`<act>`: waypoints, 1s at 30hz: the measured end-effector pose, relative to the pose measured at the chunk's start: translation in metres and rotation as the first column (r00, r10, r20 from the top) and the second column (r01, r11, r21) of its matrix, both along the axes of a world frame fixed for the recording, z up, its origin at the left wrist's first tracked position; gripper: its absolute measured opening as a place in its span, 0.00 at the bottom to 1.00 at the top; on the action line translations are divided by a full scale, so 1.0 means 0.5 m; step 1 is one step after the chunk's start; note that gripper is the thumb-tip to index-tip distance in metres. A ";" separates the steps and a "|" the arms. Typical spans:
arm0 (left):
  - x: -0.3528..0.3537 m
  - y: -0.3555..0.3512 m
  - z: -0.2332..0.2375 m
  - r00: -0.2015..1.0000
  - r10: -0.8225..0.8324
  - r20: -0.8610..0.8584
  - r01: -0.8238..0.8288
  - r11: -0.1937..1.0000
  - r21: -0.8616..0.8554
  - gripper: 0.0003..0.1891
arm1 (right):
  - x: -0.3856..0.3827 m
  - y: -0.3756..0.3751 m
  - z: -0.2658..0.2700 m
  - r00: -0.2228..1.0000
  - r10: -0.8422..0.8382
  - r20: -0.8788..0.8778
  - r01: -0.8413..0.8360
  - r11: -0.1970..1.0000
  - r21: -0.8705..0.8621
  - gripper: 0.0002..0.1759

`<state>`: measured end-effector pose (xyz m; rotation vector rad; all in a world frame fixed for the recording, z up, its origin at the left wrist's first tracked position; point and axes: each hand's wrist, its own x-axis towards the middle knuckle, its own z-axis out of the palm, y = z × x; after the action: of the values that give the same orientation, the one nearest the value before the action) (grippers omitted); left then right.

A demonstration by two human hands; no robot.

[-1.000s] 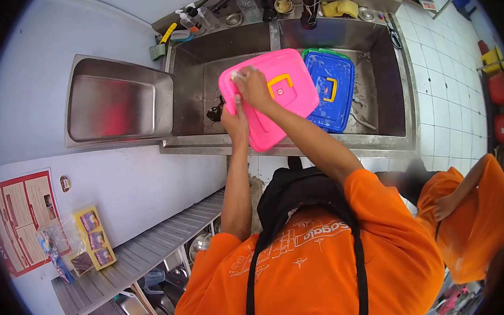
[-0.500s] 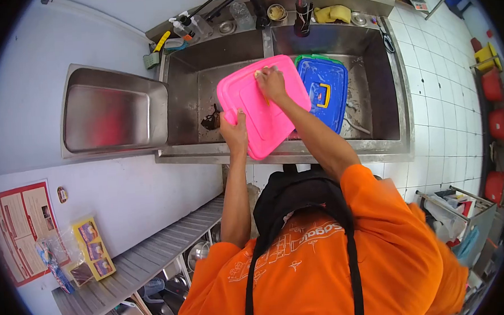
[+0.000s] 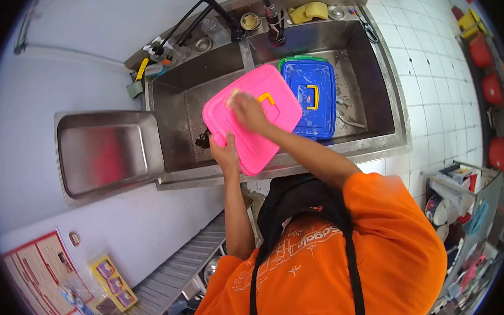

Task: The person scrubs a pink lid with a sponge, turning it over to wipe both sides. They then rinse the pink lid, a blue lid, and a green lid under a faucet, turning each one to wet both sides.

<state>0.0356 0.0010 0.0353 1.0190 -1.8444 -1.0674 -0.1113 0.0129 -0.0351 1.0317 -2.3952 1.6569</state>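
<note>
A pink plastic lid (image 3: 284, 111) with a yellow handle (image 3: 267, 96) is held tilted above the sink. Its lower-left edge is gripped by my left hand (image 3: 225, 154), with the thumb on top. My right hand (image 3: 248, 113), blurred by motion, presses a pale yellow sponge (image 3: 233, 96) against the upper-left part of the lid, its fingers closed round it. Just right of the pink lid lies a wet blue lid (image 3: 318, 74) with its own yellow handle, in the right basin. A green edge (image 3: 285, 60) shows from beneath it.
The steel double sink (image 3: 398, 98) has a faucet (image 3: 275, 28) at the back. Yellow sponges (image 3: 308, 12), a small cup (image 3: 250, 22) and soap bottles (image 3: 167, 52) stand along its ledge. Scissors (image 3: 370, 32) lie on the right rim. A steel tray (image 3: 106, 153) sits at the left.
My right hand has slid left across the pink lid with the sponge, uncovering the yellow handle. The view has shifted and turned slightly. My left hand keeps its grip on the edge.
</note>
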 end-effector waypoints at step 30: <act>-0.103 -0.031 0.033 0.950 -0.218 0.223 0.211 0.976 0.054 0.11 | -0.002 0.018 0.149 0.905 0.220 0.364 -0.037 0.894 -0.446 0.14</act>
<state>-0.0158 -0.0144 0.0518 1.0092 -2.1713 -1.1458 -0.1122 0.0220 0.0393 0.8490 -2.0192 2.5210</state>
